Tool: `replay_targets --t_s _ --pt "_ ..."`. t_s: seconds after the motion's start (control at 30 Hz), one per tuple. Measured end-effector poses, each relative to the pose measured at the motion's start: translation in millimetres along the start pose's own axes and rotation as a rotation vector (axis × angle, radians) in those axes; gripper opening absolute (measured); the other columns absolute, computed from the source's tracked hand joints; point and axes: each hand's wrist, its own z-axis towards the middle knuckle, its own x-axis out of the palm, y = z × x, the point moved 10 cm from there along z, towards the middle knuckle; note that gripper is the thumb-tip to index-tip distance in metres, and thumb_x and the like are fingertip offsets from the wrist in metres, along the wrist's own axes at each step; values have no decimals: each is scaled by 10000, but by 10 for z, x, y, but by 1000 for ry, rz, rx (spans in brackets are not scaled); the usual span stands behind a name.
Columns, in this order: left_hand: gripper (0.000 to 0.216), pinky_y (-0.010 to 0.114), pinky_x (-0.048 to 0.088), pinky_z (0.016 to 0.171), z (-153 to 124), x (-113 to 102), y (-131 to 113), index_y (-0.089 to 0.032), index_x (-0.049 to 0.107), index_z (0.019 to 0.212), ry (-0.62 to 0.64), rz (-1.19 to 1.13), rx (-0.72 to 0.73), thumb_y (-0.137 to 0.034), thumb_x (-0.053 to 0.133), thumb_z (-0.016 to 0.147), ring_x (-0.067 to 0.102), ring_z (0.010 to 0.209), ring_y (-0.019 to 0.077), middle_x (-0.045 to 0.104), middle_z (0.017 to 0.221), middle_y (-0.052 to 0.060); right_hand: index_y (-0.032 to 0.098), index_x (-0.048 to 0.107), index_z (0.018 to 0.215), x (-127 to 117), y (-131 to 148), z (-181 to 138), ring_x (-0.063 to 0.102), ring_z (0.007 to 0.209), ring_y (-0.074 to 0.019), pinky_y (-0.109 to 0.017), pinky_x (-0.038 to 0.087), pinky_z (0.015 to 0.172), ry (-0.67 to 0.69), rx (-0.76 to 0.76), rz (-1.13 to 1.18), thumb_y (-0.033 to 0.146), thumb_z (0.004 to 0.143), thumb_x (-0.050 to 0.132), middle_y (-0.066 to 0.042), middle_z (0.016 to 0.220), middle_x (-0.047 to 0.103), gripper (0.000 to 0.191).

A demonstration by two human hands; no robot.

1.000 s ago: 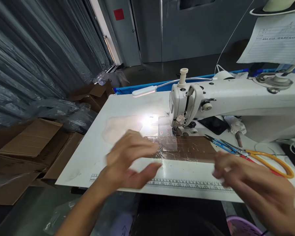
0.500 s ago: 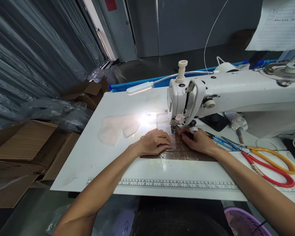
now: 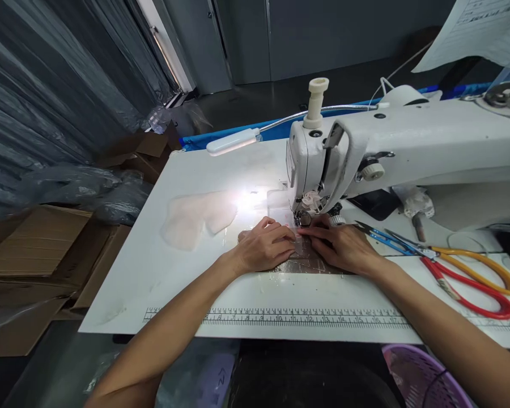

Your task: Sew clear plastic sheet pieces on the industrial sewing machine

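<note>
Head cam: left hand [image 3: 266, 247] lies loosely open, fingers bent, on the clear plastic [image 3: 300, 248], probably keeping it flat over the brown strip [image 3: 308, 266] by the presser foot [image 3: 304, 219]. Right hand [image 3: 343, 245] has its fingertips in there too, steadying it I'd guess; can't tell if they're pinching. A second ago both hands were up in the air, now they're down.

The sewing machine [image 3: 412, 141] is white, like the surface [image 3: 144, 283] beneath it. Under its needle lies a glossy brown strip [image 3: 308, 266]. Left of the machine, the patch [image 3: 182, 222] is pale pink. In front of the machine run black ruler marks [image 3: 301, 318], blue snips [image 3: 393, 242], red-and-orange-handled scissors [image 3: 429, 253] and a purple, lattice-patterned basket [image 3: 444, 372].
</note>
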Motion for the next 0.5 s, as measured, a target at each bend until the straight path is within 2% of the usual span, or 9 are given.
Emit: replay_targets --t_s 0.3,0.5 --pt "126 298 466 755 15 9 -41 -172 646 854 24 -13 18 -164 536 915 613 779 124 716 933 11 377 605 1264 -13 17 -13 537 637 -124 -259 359 562 -31 -30 -28 363 924 465 -61 1142 598 368" --pt "168 322 473 749 43 -6 -61 -160 681 912 116 -75 53 -249 561 836 589 728 152 697 935 46 318 625 1258 -39 157 -45 597 804 -182 -288 443 649 -47 -191 -21 376 916 498 -87 1136 614 369"
